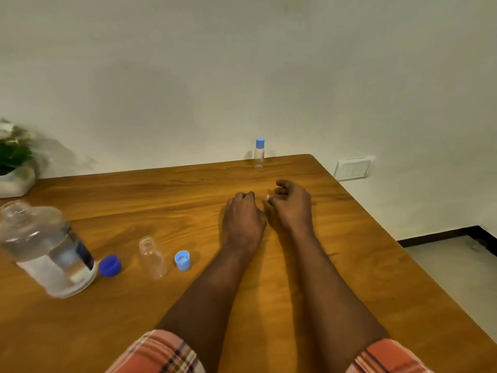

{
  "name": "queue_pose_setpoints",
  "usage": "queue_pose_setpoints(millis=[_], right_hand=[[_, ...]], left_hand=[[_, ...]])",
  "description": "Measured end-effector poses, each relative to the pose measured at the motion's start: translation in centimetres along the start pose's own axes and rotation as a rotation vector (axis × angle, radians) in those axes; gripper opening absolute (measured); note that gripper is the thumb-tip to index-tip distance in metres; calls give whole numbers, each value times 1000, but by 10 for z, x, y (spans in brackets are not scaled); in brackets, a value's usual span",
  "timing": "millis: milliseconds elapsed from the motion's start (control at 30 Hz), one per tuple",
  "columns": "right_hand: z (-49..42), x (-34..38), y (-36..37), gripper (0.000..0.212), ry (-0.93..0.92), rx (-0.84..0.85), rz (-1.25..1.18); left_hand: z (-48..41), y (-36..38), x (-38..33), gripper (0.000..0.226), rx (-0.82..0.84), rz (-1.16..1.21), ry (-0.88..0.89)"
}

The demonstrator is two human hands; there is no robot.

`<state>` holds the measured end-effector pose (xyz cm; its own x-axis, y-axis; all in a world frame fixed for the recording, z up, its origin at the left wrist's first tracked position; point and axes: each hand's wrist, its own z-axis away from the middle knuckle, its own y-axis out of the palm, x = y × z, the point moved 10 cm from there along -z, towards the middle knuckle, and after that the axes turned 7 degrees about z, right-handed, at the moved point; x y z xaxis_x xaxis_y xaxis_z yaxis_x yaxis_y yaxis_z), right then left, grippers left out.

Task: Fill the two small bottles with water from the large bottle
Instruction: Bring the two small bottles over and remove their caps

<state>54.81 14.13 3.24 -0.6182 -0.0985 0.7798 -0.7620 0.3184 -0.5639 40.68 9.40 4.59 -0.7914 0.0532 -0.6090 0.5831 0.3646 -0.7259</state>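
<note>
The left hand (243,219) and right hand (291,205) rest loosely curled and empty on the table (161,197). The large bottle (45,251) and one small bottle (152,257) stand uncapped at left

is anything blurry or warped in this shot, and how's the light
Head view: the large bottle and the plant at the left edge are smeared, while the capped small bottle looks sharper. Head view: the wide-angle lens skews the table edges; the light is dim and warm, with soft shadows on the wall.
</note>
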Motion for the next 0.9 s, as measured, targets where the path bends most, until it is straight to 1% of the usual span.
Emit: queue_pose_setpoints(millis=[100,200,300,467,533,600,700,900], right_hand=[[-37,-5,13,53,-11,1,22],[-76,-11,31,58,-2,8,48],[-107,-11,48,64,-29,24,58],[-140,-8,68,76,-53,38,66],[-146,-7,75,76,-56,57,74],[-148,-4,79,67,-75,75,89],[-143,-2,76,43,-106,68,100],[-112,-1,55,31,-85,41,37]], left_hand=[[-36,10,8,38,-46,-1,-51],[-69,22,16,36,-79,-3,-76],[-96,29,24,36,-110,-1,-94],[-126,38,33,38,-140,21,-98],[-131,40,33,37,-140,25,-92],[-132,40,32,34,-147,19,-84],[-126,38,27,34,-138,8,-71],[-95,29,15,33,-107,14,-24]])
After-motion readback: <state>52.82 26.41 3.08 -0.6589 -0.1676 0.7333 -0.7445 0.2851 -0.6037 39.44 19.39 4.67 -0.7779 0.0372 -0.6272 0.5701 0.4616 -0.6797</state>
